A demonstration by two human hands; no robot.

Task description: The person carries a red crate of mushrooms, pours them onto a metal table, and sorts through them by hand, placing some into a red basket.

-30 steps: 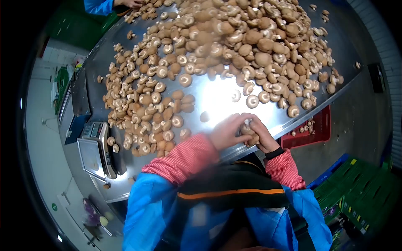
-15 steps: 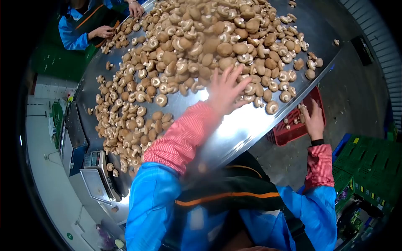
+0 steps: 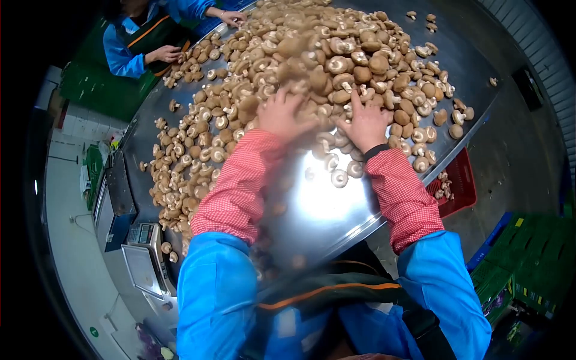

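A large heap of brown-capped mushrooms [image 3: 360, 75] with pale stems lies on the metal table [image 3: 318, 219]. My left hand [image 3: 283, 115] rests against the near side of the heap, fingers spread, slightly smeared by motion. To its right, my right hand [image 3: 367, 125] lies on the mushrooms with fingers apart and a dark band at the wrist. Neither hand is closed round a mushroom. Between and below the hands, several loose mushrooms [image 3: 339, 178] sit on the shiny metal. Red checked sleeves cover both forearms.
Below the table's right edge stands a red crate [image 3: 465, 189] with mushrooms in it. A weighing scale [image 3: 144, 264] is at the left. Across the table, a co-worker's hand [image 3: 166, 54] touches mushrooms. Green crates [image 3: 528, 258] are stacked at the lower right.
My right hand has moved from over the red crate, where it held mushrooms, up onto the heap. My left hand has shifted left. More mushrooms now show in the crate.
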